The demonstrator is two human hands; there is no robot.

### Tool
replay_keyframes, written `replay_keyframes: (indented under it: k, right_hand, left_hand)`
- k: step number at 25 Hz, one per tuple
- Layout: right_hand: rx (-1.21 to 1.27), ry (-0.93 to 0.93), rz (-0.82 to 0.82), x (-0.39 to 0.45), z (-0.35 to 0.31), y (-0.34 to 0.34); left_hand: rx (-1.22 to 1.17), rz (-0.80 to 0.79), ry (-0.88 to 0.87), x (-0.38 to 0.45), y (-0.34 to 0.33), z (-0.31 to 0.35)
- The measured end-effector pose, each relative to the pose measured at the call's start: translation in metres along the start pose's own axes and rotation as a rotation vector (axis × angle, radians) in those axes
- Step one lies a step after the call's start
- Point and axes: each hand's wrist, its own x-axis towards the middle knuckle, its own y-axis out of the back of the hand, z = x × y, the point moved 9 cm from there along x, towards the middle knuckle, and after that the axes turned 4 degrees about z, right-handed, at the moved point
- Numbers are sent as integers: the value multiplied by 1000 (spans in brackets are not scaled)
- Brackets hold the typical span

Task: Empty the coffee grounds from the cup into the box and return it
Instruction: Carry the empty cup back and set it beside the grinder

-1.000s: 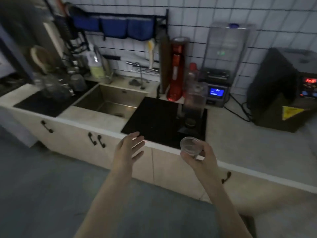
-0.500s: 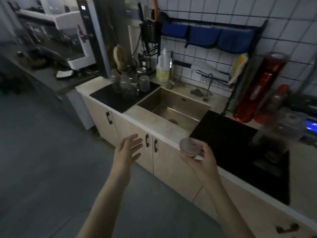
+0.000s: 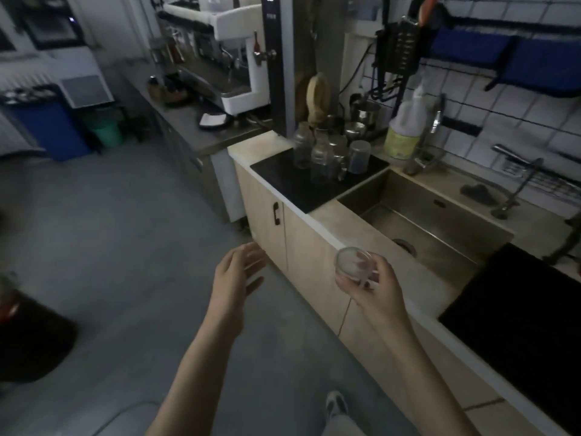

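Observation:
A small clear cup (image 3: 353, 262) is held in my right hand (image 3: 374, 289), in front of the counter edge near the sink. The cup tilts toward me and I cannot tell what is inside it. My left hand (image 3: 237, 273) hangs in the air to the left of it, over the floor, fingers spread and holding nothing. A dark box-like shape (image 3: 30, 335) sits on the floor at the far left, blurred.
A steel sink (image 3: 421, 221) is set into the counter, with black mats on both sides and several glass jars (image 3: 323, 155) on the left one. An espresso machine (image 3: 226, 58) stands further back. A blue bin (image 3: 52, 127) and green bucket (image 3: 107, 130) stand by the far wall.
My view has swung left along the counter, away from the grinder and red machine, toward the sink and espresso machine. Both hands keep their pose, the cup still in my right hand.

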Motion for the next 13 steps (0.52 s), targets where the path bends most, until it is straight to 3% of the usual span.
replay_keyframes:
  k: [13]
  right_hand:
    - [13, 157, -383, 178, -44, -149]
  left_hand:
    - [-66, 511, -103, 90, 95, 69]
